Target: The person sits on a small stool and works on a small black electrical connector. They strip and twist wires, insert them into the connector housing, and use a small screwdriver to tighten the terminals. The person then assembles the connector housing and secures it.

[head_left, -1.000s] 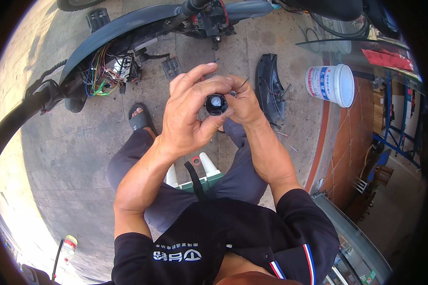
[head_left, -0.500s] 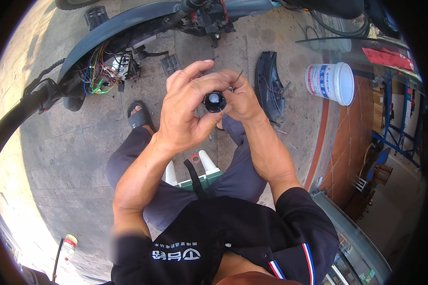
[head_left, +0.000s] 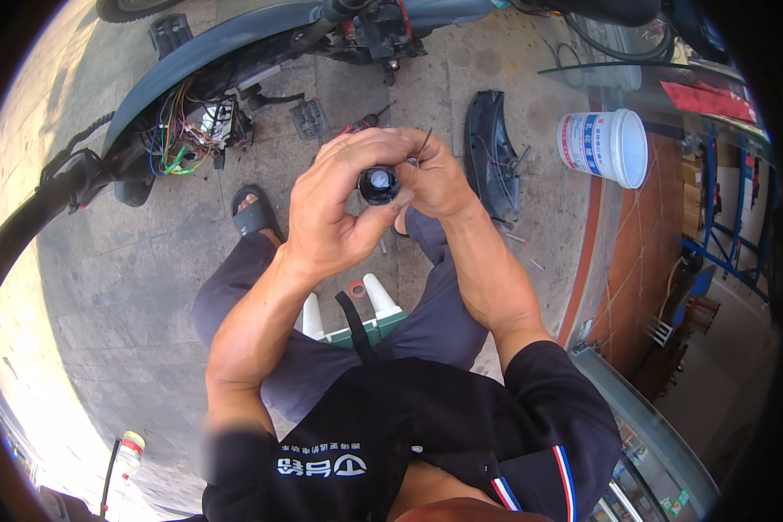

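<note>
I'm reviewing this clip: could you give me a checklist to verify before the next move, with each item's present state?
1. Left hand has the black cylindrical part: ok, fingers and thumb curl around it.
2. Right hand is close by: ok, beside the part.
3. Thin dark piece at the right hand meets the part: cannot tell, fingers hide its lower end.
4. Exposed wires clear of both hands: ok, well to the left.
5. Toes covered: not ok, the sandal is open-toed.

Glaring pavement (head_left: 17, 291) at left, shaded middle, bowed edges
</note>
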A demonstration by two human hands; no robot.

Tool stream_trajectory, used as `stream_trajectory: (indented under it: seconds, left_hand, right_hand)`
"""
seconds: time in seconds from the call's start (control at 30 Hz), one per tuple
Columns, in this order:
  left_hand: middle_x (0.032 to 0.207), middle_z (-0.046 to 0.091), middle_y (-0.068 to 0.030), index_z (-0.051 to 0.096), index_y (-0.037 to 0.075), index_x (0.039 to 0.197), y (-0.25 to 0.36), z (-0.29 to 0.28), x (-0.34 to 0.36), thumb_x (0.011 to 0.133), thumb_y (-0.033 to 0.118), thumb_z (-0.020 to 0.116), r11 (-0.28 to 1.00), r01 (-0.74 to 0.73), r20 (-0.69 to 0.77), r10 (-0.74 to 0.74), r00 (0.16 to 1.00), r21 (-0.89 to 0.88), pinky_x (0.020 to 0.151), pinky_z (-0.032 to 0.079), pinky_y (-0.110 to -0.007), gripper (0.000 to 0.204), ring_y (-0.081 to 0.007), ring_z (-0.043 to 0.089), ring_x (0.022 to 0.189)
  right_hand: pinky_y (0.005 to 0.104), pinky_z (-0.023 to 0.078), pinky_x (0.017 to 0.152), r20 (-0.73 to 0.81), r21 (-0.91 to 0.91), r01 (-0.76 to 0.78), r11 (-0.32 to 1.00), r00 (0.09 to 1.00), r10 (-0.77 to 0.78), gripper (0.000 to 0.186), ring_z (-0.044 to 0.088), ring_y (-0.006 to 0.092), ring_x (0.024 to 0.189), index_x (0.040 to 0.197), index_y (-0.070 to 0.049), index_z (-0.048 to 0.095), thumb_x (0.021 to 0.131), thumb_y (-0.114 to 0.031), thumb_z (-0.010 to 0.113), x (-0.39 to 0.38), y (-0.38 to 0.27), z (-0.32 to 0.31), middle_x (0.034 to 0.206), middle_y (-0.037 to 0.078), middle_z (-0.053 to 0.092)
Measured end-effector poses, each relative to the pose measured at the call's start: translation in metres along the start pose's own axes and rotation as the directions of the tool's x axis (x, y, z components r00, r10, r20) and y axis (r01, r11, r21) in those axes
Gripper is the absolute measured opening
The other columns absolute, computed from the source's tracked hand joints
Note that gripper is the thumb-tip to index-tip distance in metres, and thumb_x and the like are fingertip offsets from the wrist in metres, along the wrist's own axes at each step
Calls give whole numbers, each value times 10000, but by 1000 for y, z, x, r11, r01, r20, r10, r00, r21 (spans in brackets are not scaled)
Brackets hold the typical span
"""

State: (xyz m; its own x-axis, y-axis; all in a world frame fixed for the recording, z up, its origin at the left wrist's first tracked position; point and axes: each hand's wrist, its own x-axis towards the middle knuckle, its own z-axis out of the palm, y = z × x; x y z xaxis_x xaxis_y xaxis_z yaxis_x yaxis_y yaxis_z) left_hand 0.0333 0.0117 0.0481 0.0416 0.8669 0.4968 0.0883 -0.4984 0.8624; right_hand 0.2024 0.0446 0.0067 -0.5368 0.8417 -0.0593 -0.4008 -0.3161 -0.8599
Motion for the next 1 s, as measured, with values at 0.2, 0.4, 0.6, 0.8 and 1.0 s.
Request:
stream_trajectory:
  seconds: [0.2, 0.4, 0.6, 0.8, 1.0]
  left_hand:
    - [1093, 699, -140, 635, 7, 1090, 0, 0, -1, 688, 30, 779, 999, 2, -13, -2, 1000, -43, 949, 505, -409, 428, -324, 675, 1074]
    - [1094, 697, -145, 632, 4, 1091, -3, 0, 0, 697, 36, 781, 998, -3, 3, 3, 1000, -66, 944, 516, -400, 422, -327, 676, 1069]
    - [1090, 697, -149, 629, -2, 1089, -1, 0, 1, 704, 35, 777, 997, -18, -5, 18, 1000, -73, 938, 522, -399, 414, -328, 679, 1063]
    - [1088, 697, -155, 624, -8, 1091, 2, 0, 1, 718, 35, 773, 997, -16, -5, 16, 1000, -71, 927, 529, -392, 404, -328, 682, 1051]
    - [1095, 697, -161, 620, -18, 1095, -1, 2, -1, 755, 65, 779, 993, -2, -11, 1, 1000, -121, 932, 528, -385, 384, -320, 680, 1066]
  right_hand:
    - [213, 401, 497, 21, 19, 6, 1000, 1000, -6, 230, 516, 53, 594, 1076, -34, 658, 891, -135, 749, 1, 2, -2, 821, 20, 641]
    - [219, 403, 498, 4, -21, 7, 1000, 1000, -7, 228, 515, 51, 597, 1082, -39, 655, 889, -117, 748, -2, 2, -3, 797, 9, 621]
    - [220, 404, 497, 14, -2, 6, 1000, 1000, -6, 236, 513, 53, 595, 1103, -44, 650, 895, -108, 741, -2, 5, -6, 784, 4, 611]
    - [217, 404, 500, 22, -19, 1, 1000, 1000, 0, 258, 509, 49, 599, 1115, -50, 649, 888, -119, 750, -2, 5, -9, 779, -3, 610]
    - [214, 406, 504, 31, -65, 32, 997, 999, -30, 250, 512, 46, 608, 1115, -58, 652, 891, -111, 747, -2, 3, -8, 797, -8, 612]
